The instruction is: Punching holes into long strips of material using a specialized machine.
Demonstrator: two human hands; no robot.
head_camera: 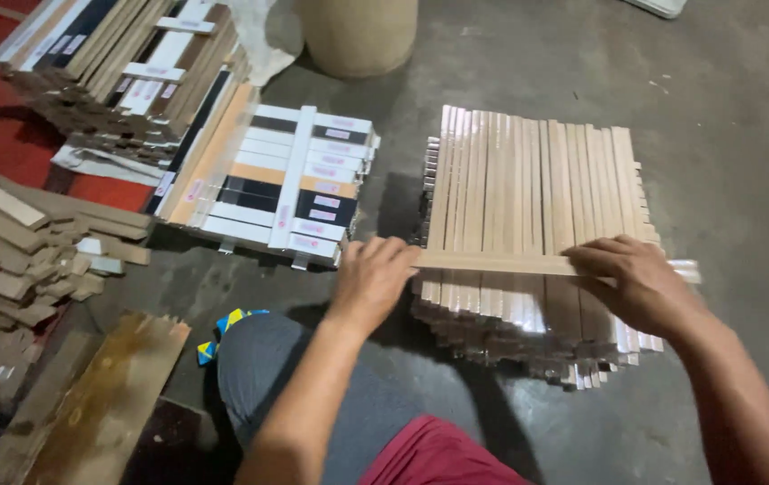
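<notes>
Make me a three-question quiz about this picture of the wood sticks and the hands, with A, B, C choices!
1. Where does the long strip lie?
A. across the stack of strips
B. on the red mat
C. inside the round tub

2. How many hands touch the strip?
A. none
B. one
C. two

3. How does the strip lie?
A. standing upright
B. flat, crosswise to the strips below
C. snapped in half

Answers: 1 A, it rests on the stack. 2 C, the left hand and right hand press its ends. 3 B, it runs sideways over them.

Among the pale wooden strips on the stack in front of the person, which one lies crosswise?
The single pale wooden strip held at its ends by the left hand and right hand; it lies crosswise over the stack of pale strips, which run lengthwise.
</notes>
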